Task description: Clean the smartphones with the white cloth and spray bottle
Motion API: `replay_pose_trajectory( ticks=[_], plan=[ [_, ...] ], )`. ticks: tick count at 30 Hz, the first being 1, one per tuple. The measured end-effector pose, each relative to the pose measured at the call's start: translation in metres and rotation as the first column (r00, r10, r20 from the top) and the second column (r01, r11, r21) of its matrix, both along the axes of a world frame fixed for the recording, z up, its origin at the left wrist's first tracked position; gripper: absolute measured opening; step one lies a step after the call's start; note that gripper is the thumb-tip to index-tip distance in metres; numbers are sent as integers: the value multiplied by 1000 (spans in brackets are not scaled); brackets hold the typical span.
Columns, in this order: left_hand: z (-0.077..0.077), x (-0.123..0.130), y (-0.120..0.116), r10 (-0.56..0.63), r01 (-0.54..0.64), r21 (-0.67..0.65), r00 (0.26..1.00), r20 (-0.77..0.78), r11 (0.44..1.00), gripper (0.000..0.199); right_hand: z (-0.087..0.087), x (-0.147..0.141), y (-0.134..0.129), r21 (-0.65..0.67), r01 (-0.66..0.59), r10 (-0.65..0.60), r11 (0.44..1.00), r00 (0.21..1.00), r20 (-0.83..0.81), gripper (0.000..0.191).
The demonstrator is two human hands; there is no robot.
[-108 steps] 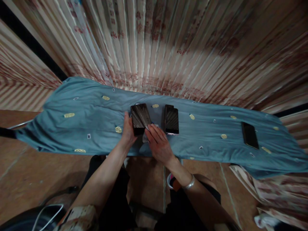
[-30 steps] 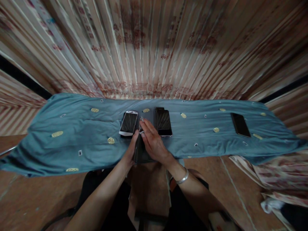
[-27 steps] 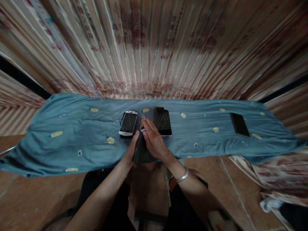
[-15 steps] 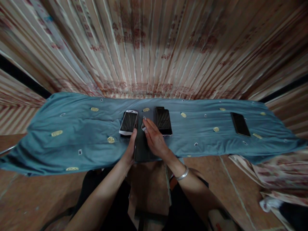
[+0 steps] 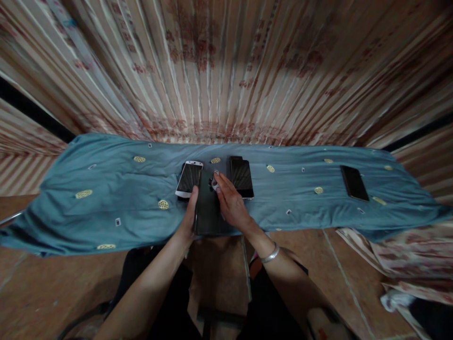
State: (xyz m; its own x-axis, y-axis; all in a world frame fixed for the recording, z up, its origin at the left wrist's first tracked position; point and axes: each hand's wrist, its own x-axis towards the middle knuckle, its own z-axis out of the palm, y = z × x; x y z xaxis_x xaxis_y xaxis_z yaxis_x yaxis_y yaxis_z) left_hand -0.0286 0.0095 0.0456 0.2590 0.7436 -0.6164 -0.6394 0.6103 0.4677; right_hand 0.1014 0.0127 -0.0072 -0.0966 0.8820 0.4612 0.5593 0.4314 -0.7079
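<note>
A dark flat device [image 5: 208, 215], phone- or tablet-like, lies at the front middle, with small round camera-like spots near its top. My left hand [image 5: 190, 212] grips its left edge, thumb on top and the other fingers hidden. My right hand [image 5: 231, 202] is over its right side, fingers pressed together on a small whitish cloth [image 5: 215, 185] that touches the surface. Just beyond my left thumb rests a white-framed phone [image 5: 190, 179], lying on something dark. Right of my right fingers, a black phone [image 5: 243, 177] overlaps another dark one.
A blue patterned cloth [image 5: 134, 184] covers the long narrow table. Another black phone [image 5: 355, 183] lies far to the right. Striped curtains [image 5: 226, 85] hang close behind the table, and dark bars [image 5: 35, 111] slope in at both sides.
My right hand has shifted slightly right and nearer me with the cloth, baring the round spots on the dark device. My left hand has slid slightly left and keeps its grip.
</note>
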Motion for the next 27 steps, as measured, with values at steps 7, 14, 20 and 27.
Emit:
replay_pose_trajectory(
  ticks=[7, 14, 20, 27],
  plan=[
    [1, 0, -3, -100, 98, 35, 992, 75, 995, 65, 6, -5, -2, 61, 16, -15, 998, 1000, -14, 52],
    [-1, 0, -6, -105, 104, 28, 993, 59, 994, 63, 12, -6, -3, 58, 9, -7, 998, 999, -32, 50],
    [3, -6, -1, -58, 56, 27, 996, 61, 998, 62, 7, -4, -4, 79, 52, -51, 995, 999, -17, 43],
    [-7, -5, -5, -133, 130, 71, 990, 44, 989, 64, 1, 10, 8, 56, 103, -103, 993, 995, -2, 39]
  ],
)
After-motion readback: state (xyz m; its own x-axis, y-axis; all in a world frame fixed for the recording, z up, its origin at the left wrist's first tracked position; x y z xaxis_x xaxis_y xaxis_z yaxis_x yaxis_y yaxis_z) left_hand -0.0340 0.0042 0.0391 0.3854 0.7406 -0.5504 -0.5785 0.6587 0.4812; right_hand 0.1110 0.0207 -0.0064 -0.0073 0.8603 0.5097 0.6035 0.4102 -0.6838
